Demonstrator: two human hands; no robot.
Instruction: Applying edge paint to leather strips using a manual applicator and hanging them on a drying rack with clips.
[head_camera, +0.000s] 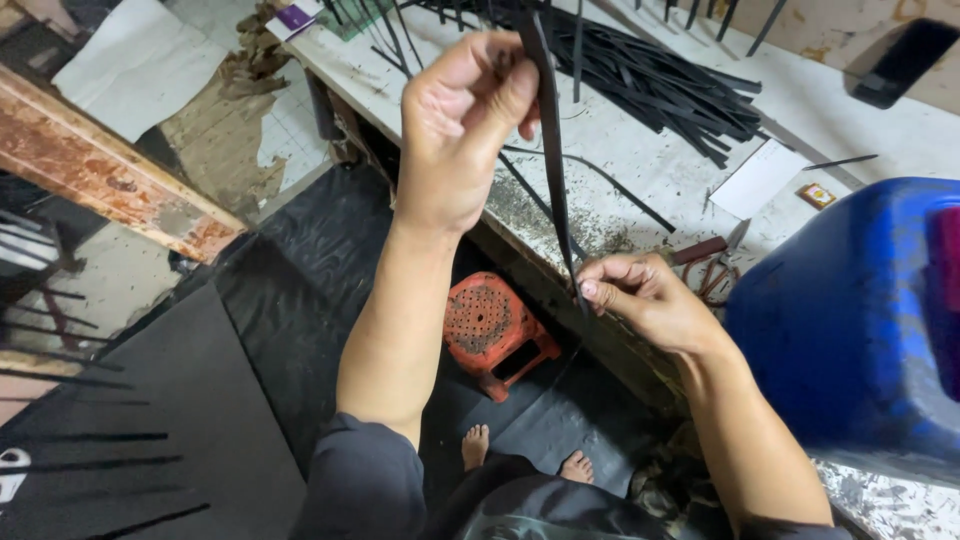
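A long, thin black strip (553, 160) runs nearly upright between the 2 hands, above the edge of the bench (640, 170). The left hand (462, 130) is raised and pinches the strip's upper part, thumb and fingers closed on it near the top of the view. The right hand (640, 295) sits lower and to the right, its thumb and forefinger clamped on the strip's lower end, the other fingers curled in.

Behind the hands, a heap of similar black strips (650, 75) lies spread across the dusty white bench top. A few loose strips lie beside it, and one thin curved piece runs toward a white card (760, 178). A small orange tag (817, 195) rests just beside the card. Scissors (712, 262) with red handles lie on the bench near the right hand. A big blue drum (850, 320) fills the right side.

Below the bench stands a red plastic stool (495, 330) on black sheeting (290, 290). The person's 2 bare feet (525, 455) show beneath it, and dark sleeves cover both upper arms.
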